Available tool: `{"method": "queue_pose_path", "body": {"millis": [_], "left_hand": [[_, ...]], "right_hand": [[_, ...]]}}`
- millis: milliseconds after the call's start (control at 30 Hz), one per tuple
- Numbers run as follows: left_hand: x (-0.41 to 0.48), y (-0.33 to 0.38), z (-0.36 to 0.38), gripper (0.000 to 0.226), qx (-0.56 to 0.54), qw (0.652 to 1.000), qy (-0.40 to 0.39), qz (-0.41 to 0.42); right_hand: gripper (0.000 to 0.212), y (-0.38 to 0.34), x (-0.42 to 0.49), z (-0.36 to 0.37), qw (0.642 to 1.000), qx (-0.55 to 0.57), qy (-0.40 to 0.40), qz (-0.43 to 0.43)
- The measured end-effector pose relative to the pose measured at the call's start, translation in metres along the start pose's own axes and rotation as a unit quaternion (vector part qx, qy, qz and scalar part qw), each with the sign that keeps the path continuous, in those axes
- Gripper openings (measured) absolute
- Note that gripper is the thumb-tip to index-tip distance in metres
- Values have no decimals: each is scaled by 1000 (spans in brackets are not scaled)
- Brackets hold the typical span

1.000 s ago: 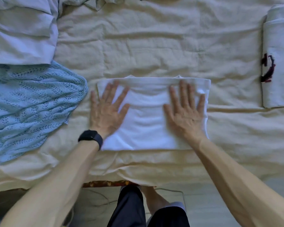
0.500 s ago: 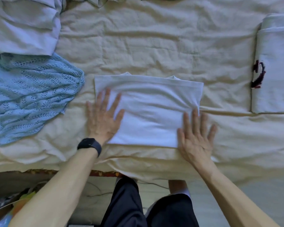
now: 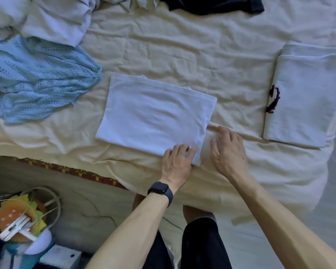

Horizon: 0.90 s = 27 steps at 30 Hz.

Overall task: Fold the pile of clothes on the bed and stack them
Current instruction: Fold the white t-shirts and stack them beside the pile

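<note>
A white shirt (image 3: 155, 113), folded into a flat rectangle, lies on the cream bed sheet (image 3: 182, 45) in the middle. My left hand (image 3: 177, 164), with a dark watch on the wrist, sits on the shirt's near right corner, its fingers bent over the fabric. My right hand (image 3: 229, 152) rests palm down on the sheet just beside the shirt's right edge, fingers apart, holding nothing. A folded white garment with a dark red mark (image 3: 306, 101) lies at the right. Unfolded clothes lie at the left: a light blue knit (image 3: 37, 78) and pale garments (image 3: 52, 22).
A dark garment (image 3: 215, 4) lies at the far edge of the bed. The bed's near edge runs diagonally in front of me, with my legs against it. On the floor at the lower left stands a bag with colourful items (image 3: 21, 220).
Both hands left the top of the white shirt and moved to its near right corner. The left hand's fingers went from flat and spread to bent. My view shifted left, showing the floor.
</note>
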<state>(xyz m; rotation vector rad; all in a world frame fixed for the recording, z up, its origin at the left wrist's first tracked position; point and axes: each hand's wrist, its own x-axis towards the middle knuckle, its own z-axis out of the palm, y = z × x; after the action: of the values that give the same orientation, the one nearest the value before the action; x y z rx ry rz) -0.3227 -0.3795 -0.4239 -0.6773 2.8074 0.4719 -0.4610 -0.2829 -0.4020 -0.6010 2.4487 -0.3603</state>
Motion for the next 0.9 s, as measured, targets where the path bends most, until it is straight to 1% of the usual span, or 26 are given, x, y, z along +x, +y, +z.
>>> {"method": "queue_pose_path", "body": {"millis": [67,100,167,233,267,300,333,367,400,433,467,533,600,633,700,733,833,900], "left_hand": [[5,4,-4,30,5,998,59,-1],[6,3,-6,24,-8,997,81,-3],[5,1,-11,20,-55,992,116,-20],[0,-2,-18,11,-94,985,139,-40],[-3,-2,-23,10,-107,981,155,-48],[-7,-1,-27,14,-115,978,169,-54],[-11,0,-33,16,-121,975,177,-60],[-13,2,-38,17,-128,972,187,-68],[-16,3,-43,18,-135,968,196,-76],[-18,5,-48,19,-141,965,202,-87],[-19,6,-52,19,-148,963,205,-96],[-20,7,-58,19,-168,959,200,-110],[-19,5,-62,20,-204,955,182,-119],[-19,3,-64,20,-224,951,171,-124],[-18,-3,-66,21,-263,942,152,-140],[-18,-7,-66,21,-280,937,145,-151],[-21,-20,-65,18,-325,918,138,-182],[-25,-31,-65,15,-363,899,126,-207]], "right_hand": [[42,10,-4,-5,998,38,-47,24],[41,15,-6,-7,995,52,-72,36],[35,21,-9,-11,991,74,-93,60],[33,21,-6,-13,988,100,-84,86],[35,18,-2,-15,983,131,-82,103],[39,13,2,-18,969,190,-88,130],[42,5,7,-21,939,283,-108,164],[43,-5,14,-24,891,386,-137,195],[43,-13,22,-26,846,460,-165,215],[42,-20,33,-27,817,497,-188,222],[40,-28,44,-27,808,506,-204,222],[29,-41,67,-25,816,493,-208,220],[15,-52,88,-22,830,471,-189,232],[14,-56,96,-21,833,467,-180,236],[21,-64,107,-22,846,454,-156,232],[23,-66,111,-22,865,427,-137,224],[23,-77,117,-23,932,304,-68,184],[24,-92,117,-25,957,244,-42,152]]}}
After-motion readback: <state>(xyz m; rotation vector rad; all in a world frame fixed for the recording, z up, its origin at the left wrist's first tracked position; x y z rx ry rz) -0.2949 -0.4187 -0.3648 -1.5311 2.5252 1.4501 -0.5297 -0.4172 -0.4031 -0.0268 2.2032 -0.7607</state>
